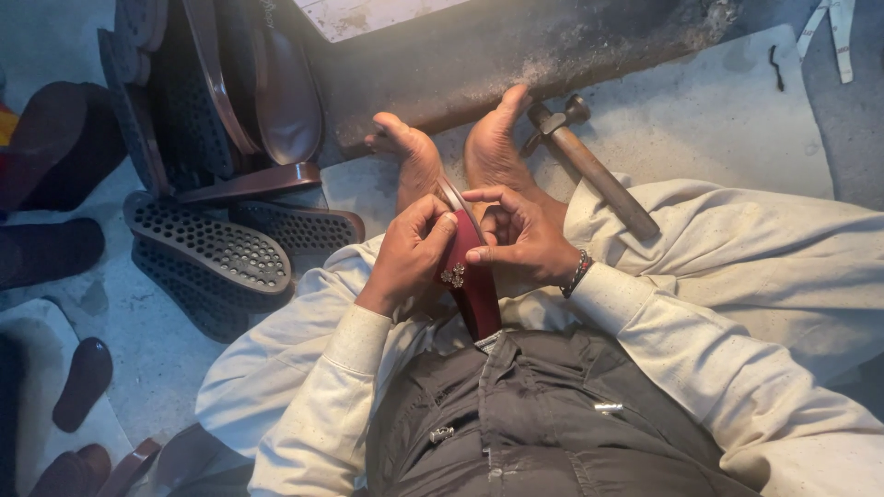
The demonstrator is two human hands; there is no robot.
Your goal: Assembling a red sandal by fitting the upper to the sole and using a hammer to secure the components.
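Left hand (405, 258) and right hand (525, 244) both clenched on dark red sandal strap (471, 276), held between the fingers above bare feet; small metal ornament (452, 274) already on strap; hammer (589, 166) untouched beyond right fingers; finished soles (212, 244) stacked left.

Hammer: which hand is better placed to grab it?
Probably the right. The hammer lies across the right leg, just beyond the right hand. The left hand sits on the far side of the red sandal piece that both hands hold, and would have to cross over.
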